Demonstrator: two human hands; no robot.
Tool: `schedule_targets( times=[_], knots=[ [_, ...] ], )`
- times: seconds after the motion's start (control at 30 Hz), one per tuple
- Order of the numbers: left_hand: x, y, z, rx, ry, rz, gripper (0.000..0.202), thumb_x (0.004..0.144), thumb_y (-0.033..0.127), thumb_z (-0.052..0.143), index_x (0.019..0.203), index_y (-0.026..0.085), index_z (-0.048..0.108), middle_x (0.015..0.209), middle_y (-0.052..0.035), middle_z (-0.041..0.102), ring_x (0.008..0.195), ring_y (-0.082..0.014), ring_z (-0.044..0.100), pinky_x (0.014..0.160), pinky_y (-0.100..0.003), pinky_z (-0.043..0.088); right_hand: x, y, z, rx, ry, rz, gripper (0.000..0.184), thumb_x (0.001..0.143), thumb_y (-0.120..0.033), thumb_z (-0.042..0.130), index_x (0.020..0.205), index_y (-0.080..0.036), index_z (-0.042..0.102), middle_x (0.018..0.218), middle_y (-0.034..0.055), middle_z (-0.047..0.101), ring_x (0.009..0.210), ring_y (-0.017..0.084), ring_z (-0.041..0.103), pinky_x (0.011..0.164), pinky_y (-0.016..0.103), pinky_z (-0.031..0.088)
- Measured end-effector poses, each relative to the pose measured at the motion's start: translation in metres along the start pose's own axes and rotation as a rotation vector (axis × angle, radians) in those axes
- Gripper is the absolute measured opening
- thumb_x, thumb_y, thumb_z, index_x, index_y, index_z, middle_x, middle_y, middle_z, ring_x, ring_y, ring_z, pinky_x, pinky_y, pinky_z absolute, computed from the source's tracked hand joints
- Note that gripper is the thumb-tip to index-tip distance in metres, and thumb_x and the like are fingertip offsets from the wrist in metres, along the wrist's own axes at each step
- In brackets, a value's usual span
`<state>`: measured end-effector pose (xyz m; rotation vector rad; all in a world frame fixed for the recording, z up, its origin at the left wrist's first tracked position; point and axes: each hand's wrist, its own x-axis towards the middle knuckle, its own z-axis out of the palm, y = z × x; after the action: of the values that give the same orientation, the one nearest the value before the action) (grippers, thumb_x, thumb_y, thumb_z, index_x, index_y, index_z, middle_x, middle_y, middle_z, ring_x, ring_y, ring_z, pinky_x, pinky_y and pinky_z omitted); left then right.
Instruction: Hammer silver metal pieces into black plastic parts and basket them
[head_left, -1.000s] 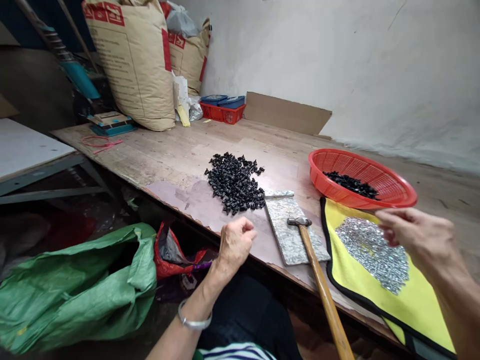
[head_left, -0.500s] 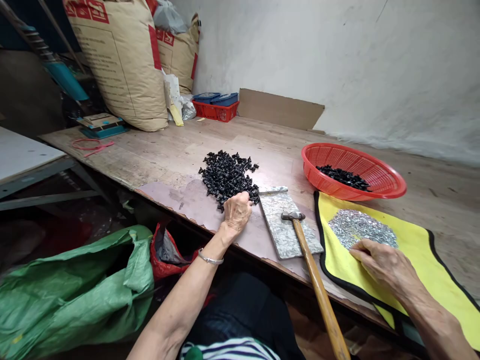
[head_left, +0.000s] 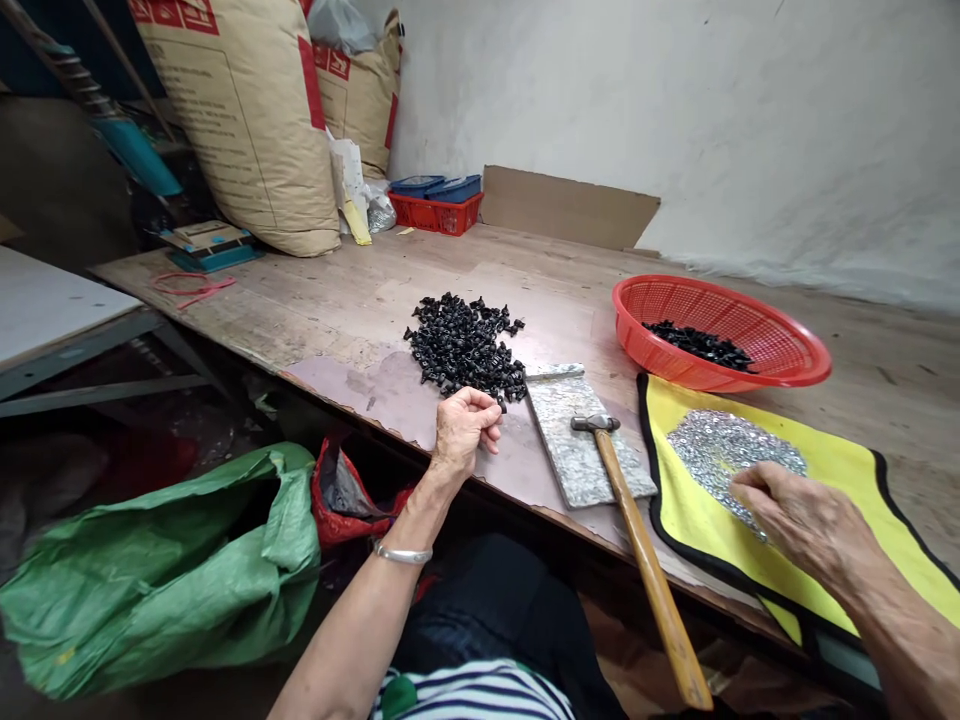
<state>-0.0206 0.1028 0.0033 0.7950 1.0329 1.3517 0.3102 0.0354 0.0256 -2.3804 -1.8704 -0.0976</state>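
Black plastic pieces (head_left: 465, 345), just past curled left hand (head_left: 463, 432), right hand (head_left: 799, 525) bunched at silver pieces (head_left: 720, 455)

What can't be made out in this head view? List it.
Silver pieces on the yellow mat: too small to identify; the right hand covers part of the pile.
Black pieces: too small to tell their shape.
Left hand: its curled fingers hide whether it holds anything.
Blue boxes: too far off to see inside.
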Motion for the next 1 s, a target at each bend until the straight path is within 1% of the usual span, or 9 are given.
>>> schedule_targets(
  times=[0.1,0.2,0.3,0.43,0.6,0.67,0.8,0.9,1.0],
  knots=[
    [-0.002,0.001,0.003,-0.056,-0.017,-0.03,0.029,0.051,0.025,0.075,0.066,0.012,0.054,0.051,0.0003,0.059,0.036,-0.0086,0.05,0.028,-0.017,0.039,0.0,-0.007,-0.013,0.044,-0.075,0.137,0.011,0.078,-0.029,0.047,0.075,-0.023,0.055,0.07,0.0083,0.063,0.058,0.019,0.054,0.059,0.029,0.037],
    [-0.003,0.001,0.007,-0.085,-0.032,-0.05,0.032,0.05,0.026,0.076,0.067,0.012,0.054,0.051,-0.0001,0.059,0.036,-0.0087,0.05,0.028,-0.018,0.041,-0.002,-0.021,-0.025,0.123,-0.061,0.22,0.006,0.077,-0.025,0.05,0.072,-0.022,0.054,0.068,0.0074,0.063,0.059,0.019,0.054,0.063,0.031,0.038],
    [-0.006,-0.001,0.011,-0.123,-0.046,-0.071,0.034,0.05,0.028,0.078,0.068,0.011,0.055,0.051,-0.0001,0.059,0.037,-0.0091,0.051,0.031,-0.02,0.044,-0.015,-0.044,-0.035,0.405,-0.024,0.297,0.005,0.074,-0.025,0.056,0.071,-0.021,0.056,0.063,0.0042,0.063,0.055,0.017,0.056,0.064,0.031,0.041],
    [-0.019,-0.004,0.019,-0.183,-0.069,-0.099,0.034,0.052,0.03,0.079,0.067,0.011,0.054,0.052,0.0002,0.058,0.04,-0.01,0.053,0.035,-0.022,0.048,-0.042,-0.083,-0.04,0.845,-0.052,0.035,0.018,0.074,-0.038,0.057,0.071,-0.02,0.057,0.057,0.0013,0.06,0.048,0.014,0.054,0.055,0.028,0.044],
    [-0.046,-0.008,0.028,-0.341,-0.185,-0.238,0.031,0.058,0.027,0.077,0.068,0.012,0.052,0.055,0.0,0.057,0.043,-0.0106,0.054,0.037,-0.024,0.05,-0.059,-0.117,-0.036,1.019,-0.21,-0.141,0.019,0.08,-0.038,0.054,0.073,-0.02,0.056,0.054,-0.0012,0.057,0.046,0.012,0.052,0.049,0.025,0.044],
    [-0.058,-0.01,0.03,-0.427,-0.245,-0.325,0.029,0.059,0.023,0.077,0.068,0.013,0.051,0.056,-0.0009,0.058,0.042,-0.0095,0.051,0.035,-0.022,0.048,-0.06,-0.123,-0.033,1.059,-0.158,-0.177,0.016,0.082,-0.033,0.053,0.075,-0.02,0.057,0.062,0.0001,0.06,0.049,0.011,0.053,0.048,0.023,0.044],
    [-0.079,-0.01,0.036,-0.549,-0.317,-0.484,0.023,0.062,0.017,0.073,0.067,0.012,0.051,0.055,-0.0015,0.057,0.039,-0.007,0.047,0.03,-0.017,0.043,-0.061,-0.134,-0.027,1.075,0.001,-0.371,0.012,0.082,-0.024,0.054,0.072,-0.02,0.058,0.091,0.0038,0.065,0.077,0.013,0.061,0.062,0.022,0.047],
    [-0.09,-0.008,0.04,-0.589,-0.314,-0.542,0.018,0.065,0.014,0.069,0.068,0.012,0.051,0.054,-0.0007,0.056,0.038,-0.006,0.045,0.03,-0.016,0.043,-0.066,-0.142,-0.021,1.146,-0.042,-0.364,0.008,0.084,-0.022,0.053,0.078,-0.021,0.059,0.076,-0.0005,0.062,0.057,0.008,0.055,0.052,0.019,0.045],
    [-0.096,-0.008,0.041,-0.53,-0.279,-0.461,0.015,0.071,0.019,0.066,0.078,0.012,0.055,0.055,-0.0013,0.059,0.041,-0.0098,0.052,0.034,-0.022,0.049,-0.07,-0.147,-0.019,1.252,-0.121,-0.216,0.008,0.083,-0.024,0.055,0.077,-0.02,0.057,0.058,-0.0046,0.053,0.043,0.006,0.046,0.041,0.018,0.04]
  ],
)
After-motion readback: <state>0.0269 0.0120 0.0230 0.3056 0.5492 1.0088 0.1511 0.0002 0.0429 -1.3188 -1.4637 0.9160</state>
